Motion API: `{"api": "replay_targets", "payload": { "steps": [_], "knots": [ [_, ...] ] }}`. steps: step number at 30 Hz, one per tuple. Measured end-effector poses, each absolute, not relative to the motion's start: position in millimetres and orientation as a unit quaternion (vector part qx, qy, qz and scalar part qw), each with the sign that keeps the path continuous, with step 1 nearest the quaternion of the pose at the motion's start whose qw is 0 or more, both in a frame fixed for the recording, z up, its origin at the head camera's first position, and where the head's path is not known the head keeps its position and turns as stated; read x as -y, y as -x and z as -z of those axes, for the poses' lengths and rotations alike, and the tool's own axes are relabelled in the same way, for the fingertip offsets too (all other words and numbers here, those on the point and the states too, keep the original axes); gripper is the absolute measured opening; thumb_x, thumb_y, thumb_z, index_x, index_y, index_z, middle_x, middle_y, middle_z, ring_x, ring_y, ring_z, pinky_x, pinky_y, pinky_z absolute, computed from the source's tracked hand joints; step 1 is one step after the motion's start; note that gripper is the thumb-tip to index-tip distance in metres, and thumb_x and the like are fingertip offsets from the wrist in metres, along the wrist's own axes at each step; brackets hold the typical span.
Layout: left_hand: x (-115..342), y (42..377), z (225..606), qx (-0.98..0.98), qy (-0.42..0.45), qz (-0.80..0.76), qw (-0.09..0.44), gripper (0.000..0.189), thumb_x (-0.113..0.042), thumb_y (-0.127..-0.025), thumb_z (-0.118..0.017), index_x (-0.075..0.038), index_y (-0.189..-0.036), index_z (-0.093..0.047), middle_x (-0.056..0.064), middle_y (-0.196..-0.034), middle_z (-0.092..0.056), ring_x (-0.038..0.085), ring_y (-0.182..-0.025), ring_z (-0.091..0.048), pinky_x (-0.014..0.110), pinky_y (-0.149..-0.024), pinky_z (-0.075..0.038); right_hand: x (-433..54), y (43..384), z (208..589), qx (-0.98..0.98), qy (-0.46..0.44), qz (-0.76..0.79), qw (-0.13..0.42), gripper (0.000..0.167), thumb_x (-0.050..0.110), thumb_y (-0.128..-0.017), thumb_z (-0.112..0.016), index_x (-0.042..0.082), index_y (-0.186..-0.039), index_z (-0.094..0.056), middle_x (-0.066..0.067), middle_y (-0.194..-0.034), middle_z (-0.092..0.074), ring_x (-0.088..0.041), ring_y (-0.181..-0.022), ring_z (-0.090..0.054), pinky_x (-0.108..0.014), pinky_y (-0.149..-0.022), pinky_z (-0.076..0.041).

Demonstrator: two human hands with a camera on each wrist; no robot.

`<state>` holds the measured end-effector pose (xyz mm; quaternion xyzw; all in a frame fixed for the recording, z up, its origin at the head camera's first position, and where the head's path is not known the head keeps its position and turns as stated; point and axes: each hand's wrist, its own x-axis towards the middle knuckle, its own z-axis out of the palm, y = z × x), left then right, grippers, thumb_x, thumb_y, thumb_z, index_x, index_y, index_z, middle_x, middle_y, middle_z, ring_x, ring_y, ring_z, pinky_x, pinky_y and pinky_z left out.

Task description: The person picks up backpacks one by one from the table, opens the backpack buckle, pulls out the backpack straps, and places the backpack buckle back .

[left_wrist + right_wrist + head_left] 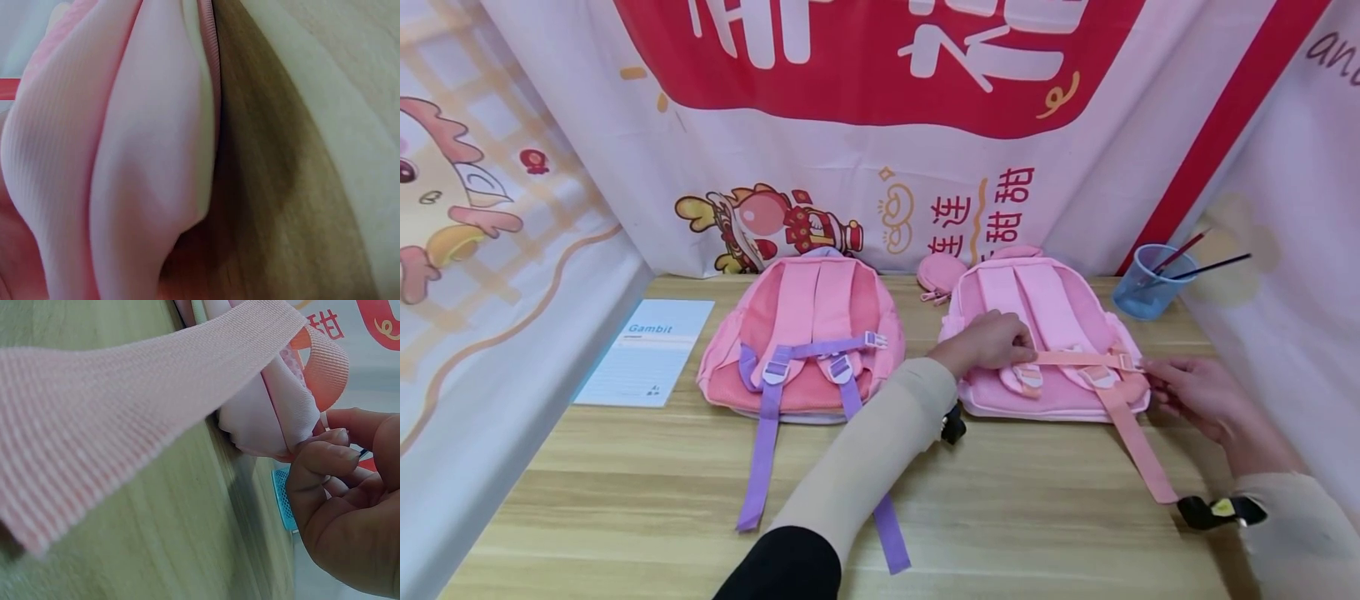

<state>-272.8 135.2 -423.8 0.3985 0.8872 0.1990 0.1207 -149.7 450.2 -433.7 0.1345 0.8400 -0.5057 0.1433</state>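
Note:
A pink backpack (1000, 400) lies on the table with its straps facing up. My left hand (996, 340) has its fingers curled on the left part of its orange strap (1067, 358), which runs level across the bag. At the strap's other end, my right hand (1198, 392) pinches the small white buckle (1127, 362) between thumb and fingers. A loose orange strap end (1138, 450) hangs over the table, and it crosses close in front of the right wrist view. The bag's pale pink side (150, 144) fills much of the left wrist view.
Left of my arm lies another pink backpack (805, 392) with purple straps (767, 450). A white-and-blue notebook (647, 358) is beyond it. At the back are a round pink pouch (942, 273) and a blue cup (1146, 287) holding two thin sticks. Printed cloth hangs behind the wooden table (625, 500).

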Motion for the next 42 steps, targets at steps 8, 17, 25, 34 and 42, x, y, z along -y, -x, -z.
{"api": "replay_targets", "payload": {
  "steps": [8,17,25,34,42],
  "knots": [
    [-133.6,272.2,423.7,-0.891,-0.391,-0.201,0.117,0.015,-0.038,-0.104,-0.073,-0.027,-0.101,-0.082,-0.013,-0.091,-0.073,0.008,-0.092,-0.060,0.025,-0.091,-0.042,-450.7,150.8,434.6,-0.822,-0.131,0.538,0.134,0.033,0.035,-0.117,-0.046,0.018,-0.112,-0.074,0.008,-0.083,-0.061,-0.009,-0.073,-0.059,-0.025,-0.066,-0.055],
    [-133.6,272.9,426.3,-0.890,-0.397,-0.196,0.112,0.015,-0.039,-0.104,-0.073,-0.027,-0.101,-0.082,-0.014,-0.091,-0.074,0.006,-0.091,-0.062,0.024,-0.089,-0.044,-452.6,151.1,434.5,-0.862,-0.137,0.467,0.143,0.057,0.040,-0.116,-0.046,-0.009,-0.142,-0.058,0.003,-0.090,-0.064,-0.013,-0.079,-0.062,-0.028,-0.072,-0.059],
    [-131.8,272.7,425.2,-0.889,-0.405,-0.185,0.104,0.015,-0.039,-0.104,-0.072,-0.027,-0.101,-0.082,-0.014,-0.093,-0.074,0.007,-0.092,-0.061,0.024,-0.091,-0.044,-449.6,151.9,437.7,-0.898,-0.117,0.410,0.111,0.066,0.046,-0.114,-0.051,-0.014,-0.139,-0.058,0.000,-0.086,-0.065,-0.017,-0.077,-0.060,-0.029,-0.067,-0.056],
    [-131.1,273.5,423.4,-0.889,-0.403,-0.188,0.108,0.015,-0.038,-0.105,-0.071,-0.027,-0.101,-0.081,-0.014,-0.092,-0.073,0.007,-0.093,-0.061,0.026,-0.093,-0.044,-450.2,153.7,438.2,-0.896,-0.108,0.415,0.111,0.065,0.045,-0.114,-0.052,-0.014,-0.138,-0.058,0.001,-0.086,-0.065,-0.016,-0.076,-0.060,-0.029,-0.067,-0.056],
    [-127.3,272.6,418.4,-0.883,-0.412,-0.191,0.120,0.014,-0.037,-0.106,-0.070,-0.025,-0.102,-0.075,-0.011,-0.090,-0.069,0.007,-0.089,-0.059,0.024,-0.087,-0.044,-451.9,152.7,436.1,-0.900,-0.085,0.413,0.111,0.063,0.044,-0.116,-0.046,-0.012,-0.144,-0.054,0.000,-0.094,-0.066,-0.016,-0.081,-0.062,-0.027,-0.071,-0.059]
  ]
}}
